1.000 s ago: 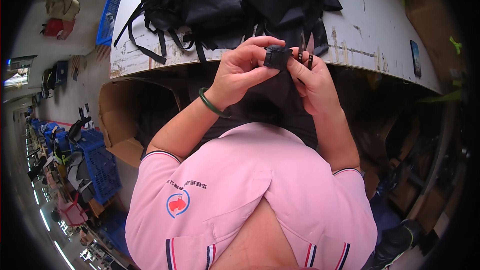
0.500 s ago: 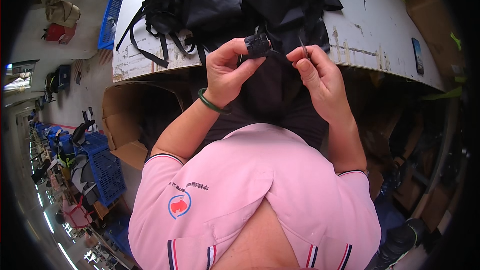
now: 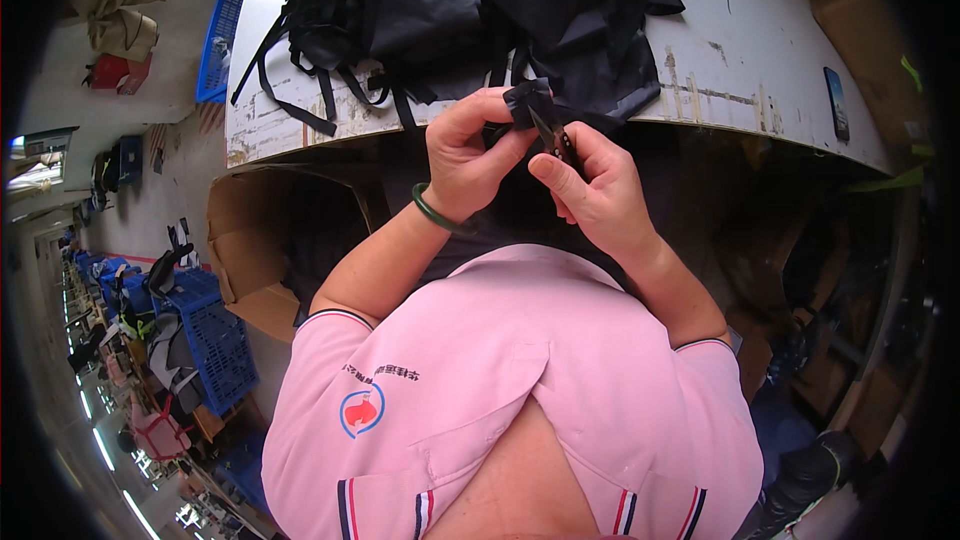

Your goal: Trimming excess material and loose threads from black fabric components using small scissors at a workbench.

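Observation:
My left hand (image 3: pixel 468 152) pinches a folded bit of black fabric (image 3: pixel 528 102) at the near edge of the white table (image 3: pixel 740 60). My right hand (image 3: pixel 592 185) grips small thread snips (image 3: pixel 556 138), their blades touching that fabric just below my left fingertips. The fabric runs up into a heap of black bags and straps (image 3: pixel 470 10) lying on the table. A green bangle (image 3: pixel 432 215) sits on my left wrist.
An open cardboard box (image 3: pixel 268 260) stands on the floor at the left under the table. Blue crates (image 3: pixel 215 345) with goods line the aisle at far left. A dark phone (image 3: pixel 836 102) lies on the table's right end.
Both hands have dropped slightly toward me with the fabric. My right hand moved in, bringing the snips onto the fabric piece held by my left hand.

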A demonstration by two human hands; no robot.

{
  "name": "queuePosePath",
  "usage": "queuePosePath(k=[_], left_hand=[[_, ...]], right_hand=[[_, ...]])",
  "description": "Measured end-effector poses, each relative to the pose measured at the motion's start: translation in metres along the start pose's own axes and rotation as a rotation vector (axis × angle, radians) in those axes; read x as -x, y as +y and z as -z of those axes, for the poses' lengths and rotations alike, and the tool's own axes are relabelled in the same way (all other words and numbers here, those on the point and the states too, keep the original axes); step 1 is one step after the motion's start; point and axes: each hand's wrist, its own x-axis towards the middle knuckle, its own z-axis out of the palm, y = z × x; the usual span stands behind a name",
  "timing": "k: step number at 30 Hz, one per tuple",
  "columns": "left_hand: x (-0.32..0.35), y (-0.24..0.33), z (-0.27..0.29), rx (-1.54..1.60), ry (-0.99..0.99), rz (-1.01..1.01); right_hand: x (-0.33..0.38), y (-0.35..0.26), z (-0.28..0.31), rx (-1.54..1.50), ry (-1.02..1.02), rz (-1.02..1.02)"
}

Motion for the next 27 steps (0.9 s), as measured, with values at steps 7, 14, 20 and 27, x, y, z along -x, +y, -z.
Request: queuePosePath(k=[7,14,20,27], left_hand=[[0.002,-0.002,0.000,-0.003,-0.004,-0.004],[0.001,-0.005,0.003,-0.039,-0.020,-0.034],[0.000,-0.007,0.006,-0.078,-0.115,-0.057],[-0.004,-0.001,0.009,-0.037,-0.192,-0.026]], right_hand=[[0.000,-0.001,0.000,0.153,0.073,0.082],[0.003,-0.003,0.002,0.094,0.062,0.002],[0.002,-0.006,0.003,0.092,0.043,0.030],[0.005,-0.008,0.007,0.037,0.041,-0.031]])
